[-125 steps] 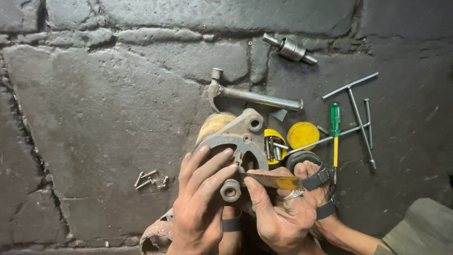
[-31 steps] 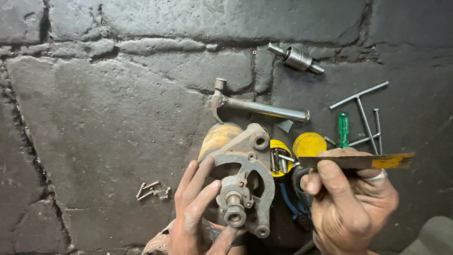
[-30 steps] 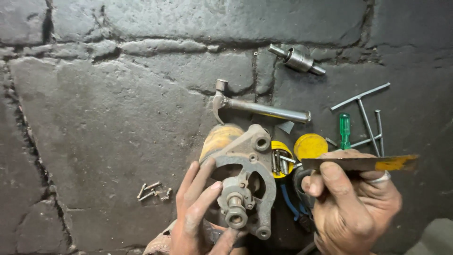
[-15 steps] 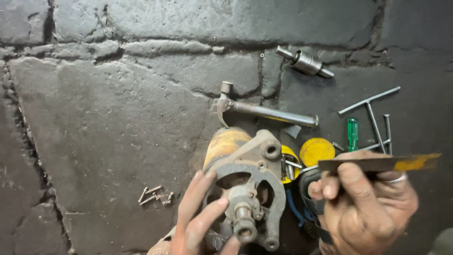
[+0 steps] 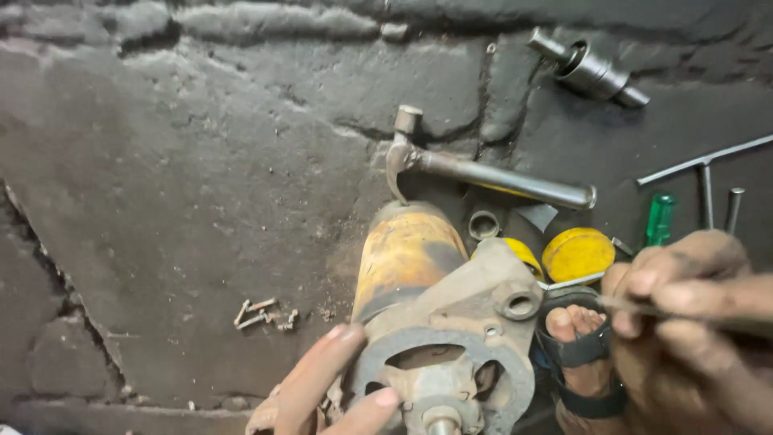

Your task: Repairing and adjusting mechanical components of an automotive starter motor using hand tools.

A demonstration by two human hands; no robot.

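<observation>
A worn yellow motor body with a grey metal end housing (image 5: pixel 451 322) stands on the dark stone floor in front of me. My left hand (image 5: pixel 330 391) rests on the housing's left rim, fingers against it. Lower right, my right hand (image 5: pixel 692 322) pinches a thin flat metal tool (image 5: pixel 725 318) that points toward the housing. A sandalled foot (image 5: pixel 576 354) sits between that hand and the housing.
A claw hammer (image 5: pixel 483 169) lies behind the motor. A steel cylindrical part (image 5: pixel 592 68) is at the top right. A green-handled screwdriver (image 5: pixel 659 219), T-handle wrenches (image 5: pixel 704 173), a yellow round cap (image 5: pixel 578 254) and a small ring (image 5: pixel 483 225) lie at right. Loose screws (image 5: pixel 262 314) lie at left.
The view has closed in on the motor. My right hand has dropped lower with the flat tool. My left hand stays on the housing.
</observation>
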